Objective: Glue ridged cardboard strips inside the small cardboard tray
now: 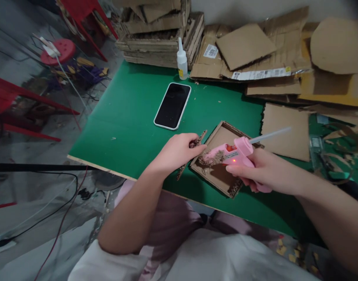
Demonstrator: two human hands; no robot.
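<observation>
One pink plastic glue gun (240, 152) fills the right hand (262, 170); the left hand (179, 153) pinches a corrugated cardboard strip (201, 138).

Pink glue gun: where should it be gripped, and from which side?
Probably by its handle, from the right, where the right hand holds it: the crusted front end points left and may be hot, given the glowing light.

the glue gun (243, 152) in the right hand (261, 171) is coloured pink, its side dotted with an orange light (234, 160) and its stick (272, 134) tinted translucent white. brown is shared by the cardboard tray (220, 136) between the hands and the strip (181, 172) in the left hand (180, 152). beyond it, the black-screened phone (173, 105) is edged in white. the tabletop (129, 105) below is coloured plain green.
</observation>
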